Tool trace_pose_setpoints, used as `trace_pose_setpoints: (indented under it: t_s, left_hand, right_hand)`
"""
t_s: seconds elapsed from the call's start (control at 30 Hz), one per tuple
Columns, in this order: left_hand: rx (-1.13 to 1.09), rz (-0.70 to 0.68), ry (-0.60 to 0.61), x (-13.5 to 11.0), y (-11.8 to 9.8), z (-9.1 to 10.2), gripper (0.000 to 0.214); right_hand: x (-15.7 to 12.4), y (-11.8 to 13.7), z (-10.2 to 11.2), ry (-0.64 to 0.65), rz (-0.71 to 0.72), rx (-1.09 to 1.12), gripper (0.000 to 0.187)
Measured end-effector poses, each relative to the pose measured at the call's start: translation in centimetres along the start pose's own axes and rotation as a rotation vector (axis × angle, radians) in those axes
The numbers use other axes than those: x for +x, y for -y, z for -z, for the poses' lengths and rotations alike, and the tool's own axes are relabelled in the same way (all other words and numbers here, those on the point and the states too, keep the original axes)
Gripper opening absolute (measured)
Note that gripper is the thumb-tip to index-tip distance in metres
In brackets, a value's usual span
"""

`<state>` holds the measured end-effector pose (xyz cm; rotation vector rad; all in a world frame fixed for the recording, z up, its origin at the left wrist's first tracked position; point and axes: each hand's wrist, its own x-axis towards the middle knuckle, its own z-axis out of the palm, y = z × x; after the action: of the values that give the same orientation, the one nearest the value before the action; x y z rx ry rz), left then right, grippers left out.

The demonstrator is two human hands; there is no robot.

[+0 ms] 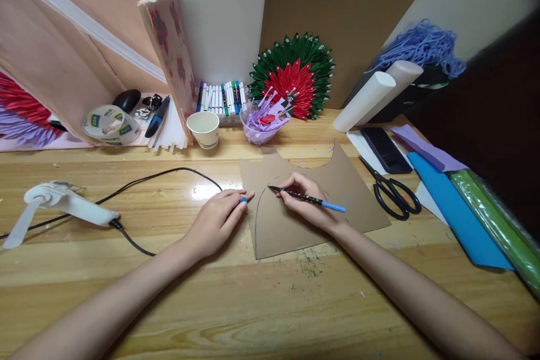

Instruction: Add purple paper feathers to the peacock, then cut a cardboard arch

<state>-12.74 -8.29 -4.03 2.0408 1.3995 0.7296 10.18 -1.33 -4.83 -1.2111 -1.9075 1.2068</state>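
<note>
Two bare hands work at one wooden table. The right hand pinches one black, speckled marker with a blue end, its fingers drawn close around the barrel and the tip down on a piece of brown cardboard. That piece lies flat in front of the person, and a single dark curved line runs from its lower left corner up to the marker's tip. A curved notch is cut in its far edge. The left hand rests at the cardboard's left edge, fingers narrow, with one small blue cap held by the thumb.

To the right of the cardboard lies one pair of black-handled scissors, and behind it one black phone. Two pale rolls lean farther back. To the far left is one white glue gun with a black cord. Behind the cardboard stand one paper cup, one clear bowl of purple strips, and one round green-and-red decoration. Beside the bowl are rows of markers, too tightly packed for me to count.
</note>
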Motion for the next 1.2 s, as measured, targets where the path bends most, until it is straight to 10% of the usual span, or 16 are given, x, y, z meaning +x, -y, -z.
trace_pose_setpoints:
  t_s: [1.2]
  left_hand:
    - [0.03,0.013,0.026,-0.1,0.5,-0.2,0.033]
  right_hand:
    - [-0.2,-1.1,2.6,-0.338,-0.027,-0.203,0.004]
